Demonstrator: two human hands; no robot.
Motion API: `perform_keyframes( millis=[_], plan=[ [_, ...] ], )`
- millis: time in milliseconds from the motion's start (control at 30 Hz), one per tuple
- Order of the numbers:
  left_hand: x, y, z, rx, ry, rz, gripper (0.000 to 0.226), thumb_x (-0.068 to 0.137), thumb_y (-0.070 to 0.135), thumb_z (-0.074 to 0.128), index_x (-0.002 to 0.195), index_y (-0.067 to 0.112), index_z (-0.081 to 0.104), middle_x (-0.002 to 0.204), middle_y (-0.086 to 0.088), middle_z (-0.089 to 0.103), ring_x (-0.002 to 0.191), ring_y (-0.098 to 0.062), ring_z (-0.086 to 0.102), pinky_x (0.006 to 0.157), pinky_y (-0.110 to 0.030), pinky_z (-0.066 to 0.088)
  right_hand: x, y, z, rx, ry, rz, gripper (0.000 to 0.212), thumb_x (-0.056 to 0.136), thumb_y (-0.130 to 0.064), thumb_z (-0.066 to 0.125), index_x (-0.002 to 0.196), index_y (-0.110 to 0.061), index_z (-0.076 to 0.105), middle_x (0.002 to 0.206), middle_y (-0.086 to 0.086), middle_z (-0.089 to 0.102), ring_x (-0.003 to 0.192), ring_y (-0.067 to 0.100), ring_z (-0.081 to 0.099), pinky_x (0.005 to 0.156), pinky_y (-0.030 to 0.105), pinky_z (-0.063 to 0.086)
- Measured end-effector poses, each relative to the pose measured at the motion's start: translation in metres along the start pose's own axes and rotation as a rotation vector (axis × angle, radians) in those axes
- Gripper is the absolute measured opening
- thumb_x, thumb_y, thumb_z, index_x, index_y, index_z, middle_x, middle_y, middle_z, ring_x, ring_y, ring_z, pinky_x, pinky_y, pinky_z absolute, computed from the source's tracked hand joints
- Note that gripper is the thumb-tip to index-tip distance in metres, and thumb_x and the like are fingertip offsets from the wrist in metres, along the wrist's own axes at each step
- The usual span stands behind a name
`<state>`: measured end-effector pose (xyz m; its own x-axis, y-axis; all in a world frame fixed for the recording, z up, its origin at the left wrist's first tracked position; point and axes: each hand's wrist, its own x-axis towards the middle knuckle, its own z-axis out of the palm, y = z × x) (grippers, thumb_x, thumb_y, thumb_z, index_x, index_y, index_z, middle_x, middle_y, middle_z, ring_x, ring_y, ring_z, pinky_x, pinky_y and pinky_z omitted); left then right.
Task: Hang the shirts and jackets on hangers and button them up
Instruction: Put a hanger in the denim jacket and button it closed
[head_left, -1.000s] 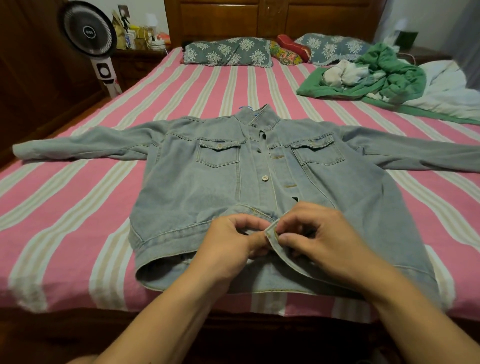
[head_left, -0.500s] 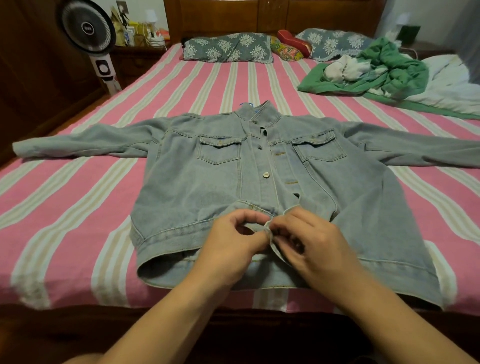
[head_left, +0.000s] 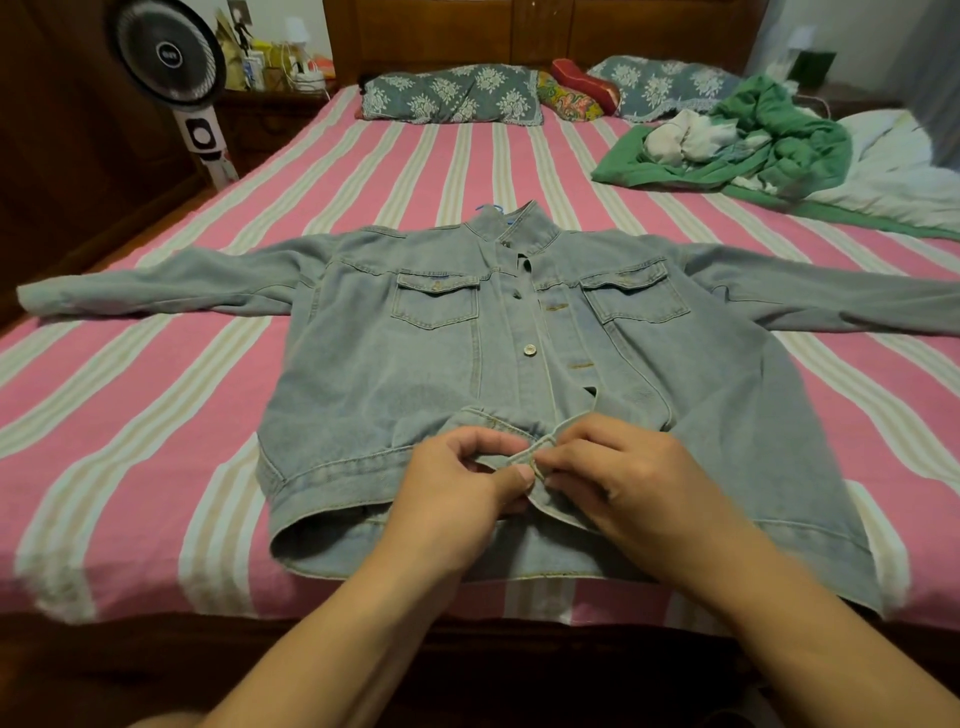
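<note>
— While spread flat and front-up across the middle of the frame, sleeves reaching toward both side edges: denim jacket (head_left: 415, 374) on the striped bed (head_left: 156, 415). Probably laid so for a firm surface to button against.

— Lower centre now. Left hand (head_left: 457, 493) pinching its side of the hem band, thumb on top, fingers curled beneath. Steadying the button side, by the look of it.

— Right hand (head_left: 634, 483) clamped on the opposite hem corner (head_left: 535, 452), fingertips drawing it over toward the left thumb. Seemingly lining up a buttonhole.

— Bottom button itself hidden under the fingers; impossible to say whether through or not.

— Higher up, mid-frame, silver button (head_left: 529, 349) lying bare, placket gaping beside it. Not yet fastened.

— Working from the bottom, then; likely to square both fronts first.

— Speck of blue at the collar (head_left: 491, 208). Perhaps a hanger hook, too small to tell.

— Upper right, green clothes heap (head_left: 753, 140), well apart from the jacket. Upper left, fan (head_left: 166, 52) beside the bed.
</note>
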<state>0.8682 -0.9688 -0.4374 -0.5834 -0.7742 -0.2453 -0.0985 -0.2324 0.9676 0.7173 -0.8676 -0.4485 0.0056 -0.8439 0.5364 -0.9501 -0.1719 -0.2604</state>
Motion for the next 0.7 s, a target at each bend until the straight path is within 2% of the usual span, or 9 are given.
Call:
perform_keyframes(
  millis=[133,200,300,400,500,567,600,667,700],
  plan=[
    [-0.001,-0.001,-0.002,0.056,0.009,0.034,0.020,0.082,-0.006,0.077,0.087,0.013,0.072,0.061,-0.012,0.064,0.063,-0.023,0.064,0.087,-0.052,0.058,0.000,0.007,-0.002,-0.086,-0.030,-0.023,0.022,0.099,-0.025,0.057,0.097,-0.013,0.074,0.092,0.000,0.069,0.072,0.021,0.068,0.057,0.035,0.056],
    [-0.002,-0.001,-0.003,0.097,0.003,0.065,0.022,0.080,-0.005,0.079,0.085,0.016,0.073,0.066,-0.020,0.067,0.064,-0.024,0.064,0.082,-0.048,0.058,0.000,0.009,0.000,-0.105,-0.037,-0.006,0.024,0.099,-0.025,0.054,0.093,-0.012,0.074,0.087,0.000,0.067,0.068,0.021,0.065,0.057,0.034,0.054],
    [-0.008,-0.005,-0.001,0.154,0.031,0.138,0.023,0.079,-0.002,0.080,0.081,0.018,0.069,0.063,-0.011,0.065,0.061,-0.021,0.059,0.069,-0.038,0.053,-0.003,-0.002,0.002,-0.106,-0.048,0.051,0.023,0.096,-0.025,0.052,0.092,-0.012,0.070,0.086,0.000,0.061,0.069,0.019,0.060,0.062,0.037,0.053],
    [-0.018,0.001,0.006,0.083,0.069,0.114,0.017,0.084,0.005,0.077,0.085,0.012,0.062,0.061,-0.005,0.067,0.055,-0.017,0.061,0.057,-0.030,0.052,-0.010,-0.017,-0.007,0.030,-0.122,0.149,0.032,0.095,-0.037,0.053,0.117,-0.017,0.066,0.104,-0.006,0.057,0.090,0.011,0.060,0.081,0.027,0.051],
    [-0.035,0.016,0.009,-0.067,-0.024,0.015,0.012,0.091,0.012,0.073,0.090,0.008,0.062,0.070,-0.013,0.073,0.065,-0.025,0.073,0.063,-0.034,0.061,-0.024,-0.016,-0.018,0.035,-0.294,0.172,0.056,0.088,-0.047,0.063,0.138,-0.025,0.050,0.120,-0.011,0.049,0.109,0.008,0.052,0.095,0.023,0.045],
    [-0.052,0.020,-0.002,0.131,-0.137,0.091,0.008,0.091,0.012,0.073,0.096,0.011,0.067,0.076,-0.008,0.075,0.072,-0.023,0.075,0.071,-0.034,0.063,-0.040,-0.008,-0.027,-0.091,-0.284,0.149,0.058,0.078,-0.024,0.063,0.135,-0.024,0.054,0.116,-0.007,0.051,0.105,0.015,0.054,0.089,0.029,0.049],
    [-0.058,0.018,-0.011,0.371,-0.160,0.229,0.015,0.090,0.016,0.073,0.104,0.019,0.067,0.078,0.000,0.074,0.073,-0.017,0.073,0.073,-0.035,0.062,-0.049,-0.005,-0.033,-0.123,-0.224,0.181,0.060,0.071,-0.014,0.059,0.130,-0.023,0.060,0.111,-0.006,0.053,0.100,0.016,0.055,0.086,0.028,0.049],
    [-0.066,0.015,-0.035,1.025,-0.019,0.619,0.046,0.084,0.027,0.074,0.127,0.033,0.057,0.089,0.012,0.063,0.079,-0.011,0.063,0.069,-0.035,0.055,-0.068,-0.002,-0.047,-0.141,-0.112,0.237,0.057,0.064,-0.006,0.057,0.118,-0.019,0.069,0.102,-0.004,0.055,0.094,0.016,0.056,0.081,0.022,0.044],
    [-0.066,0.012,-0.048,1.266,0.079,0.726,0.065,0.077,0.029,0.076,0.136,0.033,0.051,0.097,0.010,0.057,0.085,-0.016,0.058,0.069,-0.037,0.052,-0.075,-0.004,-0.051,-0.148,-0.087,0.243,0.054,0.065,-0.005,0.058,0.115,-0.018,0.071,0.099,-0.004,0.056,0.092,0.016,0.056,0.079,0.022,0.045]
  ],
)
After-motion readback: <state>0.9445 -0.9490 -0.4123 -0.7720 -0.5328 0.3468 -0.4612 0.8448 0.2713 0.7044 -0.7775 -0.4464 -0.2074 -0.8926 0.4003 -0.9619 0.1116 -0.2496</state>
